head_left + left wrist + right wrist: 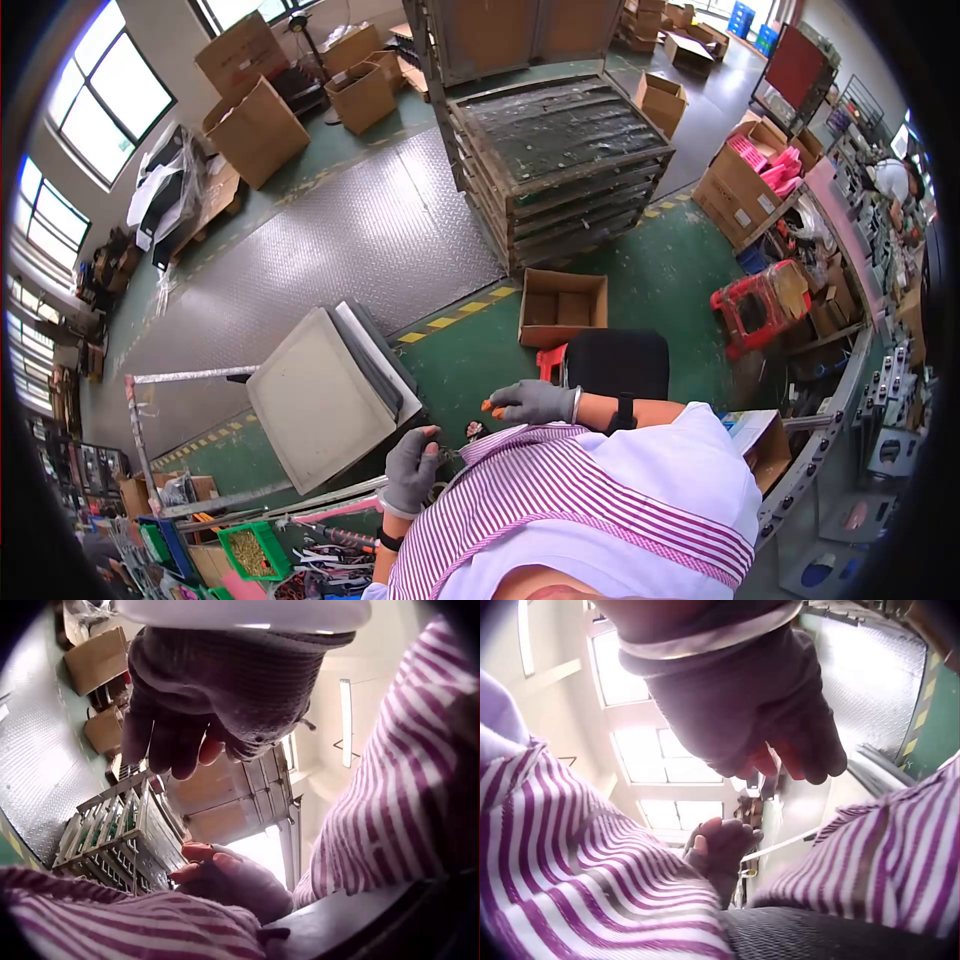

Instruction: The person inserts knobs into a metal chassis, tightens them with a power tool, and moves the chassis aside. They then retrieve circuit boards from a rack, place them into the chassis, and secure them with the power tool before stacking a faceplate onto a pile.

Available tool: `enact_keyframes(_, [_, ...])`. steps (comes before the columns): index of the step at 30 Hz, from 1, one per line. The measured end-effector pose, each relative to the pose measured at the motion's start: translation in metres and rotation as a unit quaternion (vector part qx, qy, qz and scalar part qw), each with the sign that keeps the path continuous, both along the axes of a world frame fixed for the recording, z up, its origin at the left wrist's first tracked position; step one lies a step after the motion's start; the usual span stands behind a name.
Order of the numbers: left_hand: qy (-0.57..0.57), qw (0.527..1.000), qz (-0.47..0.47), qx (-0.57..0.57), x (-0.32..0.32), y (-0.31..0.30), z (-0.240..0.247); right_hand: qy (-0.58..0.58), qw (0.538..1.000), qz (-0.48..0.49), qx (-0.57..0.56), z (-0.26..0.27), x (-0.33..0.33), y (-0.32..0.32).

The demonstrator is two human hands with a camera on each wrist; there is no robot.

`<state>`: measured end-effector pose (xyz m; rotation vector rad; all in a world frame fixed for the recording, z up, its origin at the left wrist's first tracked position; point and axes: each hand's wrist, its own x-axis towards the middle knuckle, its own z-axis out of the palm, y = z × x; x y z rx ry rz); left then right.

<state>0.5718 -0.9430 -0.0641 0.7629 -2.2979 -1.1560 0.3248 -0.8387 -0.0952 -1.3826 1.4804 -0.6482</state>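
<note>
My left hand point(408, 474) wears a grey glove with bare fingertips and hovers by the left side of the striped apron point(560, 490). Its fingers are loosely bent, with nothing held in them. Opposite it, my right hand point(540, 402), gloved the same way, points leftward over the apron's upper edge and is also without any object. A gap separates the two hands. In the left wrist view the left hand point(217, 690) hangs with relaxed fingers. The right wrist view shows the right hand point(742, 712) with its fingers drooping loosely.
Grey flat panels point(325, 400) lean left of the hands. Ahead stand an open cardboard box point(565, 308), a black seat point(618, 365) and a metal rack point(565, 140). A red stool point(760, 310) is to the right. A green bin point(253, 552) of small parts sits lower left.
</note>
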Motion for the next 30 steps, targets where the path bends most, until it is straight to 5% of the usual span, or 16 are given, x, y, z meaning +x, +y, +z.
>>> enact_keyframes(8, [-0.014, 0.993, -0.023, 0.112, -0.02, -0.116, -0.031, 0.004, 0.996, -0.094, 0.012, 0.003, -0.03, -0.089])
enact_keyframes(11, [-0.029, 0.985, -0.033, 0.169, -0.038, -0.143, -0.024, 0.011, 0.988, -0.124, -0.089, -0.028, -0.044, -0.107])
enact_keyframes(13, [-0.043, 0.982, -0.062, 0.174, -0.056, -0.169, -0.029, -0.098, 0.979, -0.175, 0.041, -0.046, -0.067, -0.117])
enact_keyframes(17, [-0.043, 0.976, -0.097, 0.188, -0.116, -0.222, -0.042, -0.425, 0.789, -0.427, 0.12, -0.1, -0.143, -0.147])
enact_keyframes(21, [-0.111, 0.979, -0.139, 0.098, -0.208, -0.273, -0.039, -0.522, 0.603, -0.602, 0.035, -0.2, -0.269, -0.199])
enact_keyframes(26, [-0.158, 0.957, -0.183, 0.163, -0.331, -0.319, -0.043, -0.412, 0.498, -0.761, 0.047, -0.251, -0.397, -0.282])
enact_keyframes(28, [-0.145, 0.947, -0.208, 0.197, -0.371, -0.337, -0.05, -0.278, 0.599, -0.751, -0.03, -0.307, -0.423, -0.297])
enact_keyframes(30, [-0.178, 0.935, -0.224, 0.212, -0.402, -0.356, -0.062, -0.461, 0.376, -0.801, 0.069, -0.317, -0.452, -0.318])
